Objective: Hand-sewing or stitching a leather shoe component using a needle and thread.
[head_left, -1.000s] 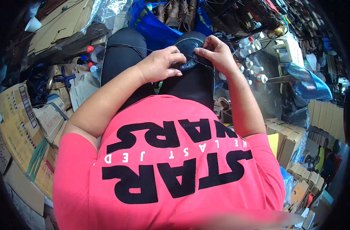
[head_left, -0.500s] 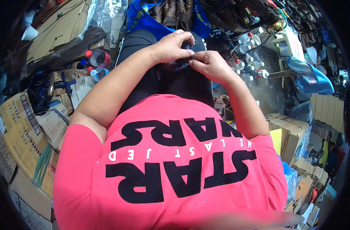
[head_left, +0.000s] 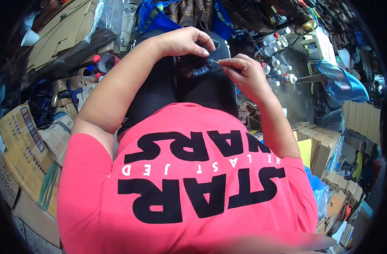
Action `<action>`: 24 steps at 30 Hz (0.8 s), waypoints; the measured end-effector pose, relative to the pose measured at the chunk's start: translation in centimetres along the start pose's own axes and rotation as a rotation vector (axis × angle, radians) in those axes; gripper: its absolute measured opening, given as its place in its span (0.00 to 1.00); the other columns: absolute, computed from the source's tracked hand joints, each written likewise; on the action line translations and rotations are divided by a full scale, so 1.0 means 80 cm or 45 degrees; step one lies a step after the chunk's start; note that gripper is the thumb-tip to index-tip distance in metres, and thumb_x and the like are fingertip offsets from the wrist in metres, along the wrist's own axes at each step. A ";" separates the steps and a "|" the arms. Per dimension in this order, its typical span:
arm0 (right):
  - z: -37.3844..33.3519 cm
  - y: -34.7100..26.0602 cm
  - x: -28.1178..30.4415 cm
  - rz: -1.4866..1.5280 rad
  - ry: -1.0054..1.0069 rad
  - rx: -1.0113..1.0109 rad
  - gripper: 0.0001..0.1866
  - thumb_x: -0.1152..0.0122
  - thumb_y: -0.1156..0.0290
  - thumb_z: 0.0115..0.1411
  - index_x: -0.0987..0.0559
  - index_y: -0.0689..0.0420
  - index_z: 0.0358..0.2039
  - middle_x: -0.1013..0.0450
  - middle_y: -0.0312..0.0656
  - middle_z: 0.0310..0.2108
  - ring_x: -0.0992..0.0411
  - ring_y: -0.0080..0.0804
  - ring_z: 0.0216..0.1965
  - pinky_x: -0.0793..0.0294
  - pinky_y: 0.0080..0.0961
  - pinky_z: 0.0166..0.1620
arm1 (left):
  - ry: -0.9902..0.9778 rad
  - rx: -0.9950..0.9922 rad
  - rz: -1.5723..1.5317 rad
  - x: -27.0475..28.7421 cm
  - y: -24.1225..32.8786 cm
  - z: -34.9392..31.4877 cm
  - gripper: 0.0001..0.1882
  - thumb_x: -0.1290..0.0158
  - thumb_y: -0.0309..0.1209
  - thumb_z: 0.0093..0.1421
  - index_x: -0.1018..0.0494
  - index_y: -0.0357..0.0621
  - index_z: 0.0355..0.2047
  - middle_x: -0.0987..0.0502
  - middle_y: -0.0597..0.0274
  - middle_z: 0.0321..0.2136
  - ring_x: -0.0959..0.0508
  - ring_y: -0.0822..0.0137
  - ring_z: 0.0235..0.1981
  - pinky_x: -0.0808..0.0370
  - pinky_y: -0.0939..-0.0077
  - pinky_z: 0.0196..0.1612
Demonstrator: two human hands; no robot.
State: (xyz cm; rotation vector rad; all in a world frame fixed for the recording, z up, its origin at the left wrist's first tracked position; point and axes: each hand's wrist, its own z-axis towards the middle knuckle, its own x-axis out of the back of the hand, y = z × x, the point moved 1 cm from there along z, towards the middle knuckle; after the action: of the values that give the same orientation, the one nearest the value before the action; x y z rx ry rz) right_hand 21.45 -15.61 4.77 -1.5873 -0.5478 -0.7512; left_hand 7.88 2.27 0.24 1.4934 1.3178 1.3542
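A dark, shiny leather piece that looks like a shoe upper [head_left: 189, 67] rests on my lap, with a gathered edge on its right side. My left hand [head_left: 189, 42] reaches over it from the left, thumb and fingers curled in a pinch at its upper edge. Just to the right, my right hand [head_left: 246, 74] is closed on a thin, pale needle-like tool [head_left: 214, 62] between thumb and forefinger. The tool's tip points left, at the leather's edge; whether it goes into the leather I cannot tell.
Beyond my knees a blue bag [head_left: 153, 17] holds brown leather shoes [head_left: 187, 15]. Several plastic bottles [head_left: 282, 67] stand at right; another red-capped bottle [head_left: 106, 63] lies at left. Cardboard boxes [head_left: 22, 139] and stacked cartons [head_left: 310, 135] flank me.
My right hand has moved right and slightly down, away from the left, and the needle-like tool now shows. My left hand has shifted slightly up, and more of the leather shows.
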 end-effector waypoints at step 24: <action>0.035 0.022 -0.002 0.121 -0.256 -0.130 0.07 0.36 0.73 0.55 0.18 0.56 0.36 0.30 0.33 0.31 0.31 0.19 0.34 0.31 0.17 0.37 | -0.126 -0.046 0.008 0.013 -0.008 0.003 0.15 0.42 0.28 0.53 0.24 0.42 0.43 0.23 0.66 0.35 0.26 0.74 0.39 0.31 0.77 0.48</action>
State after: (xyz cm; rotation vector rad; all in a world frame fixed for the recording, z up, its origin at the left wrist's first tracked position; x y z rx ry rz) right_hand 23.04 -13.09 3.28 -1.7833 -0.5820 -0.5584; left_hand 7.92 3.46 -0.16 1.5208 1.2217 1.2848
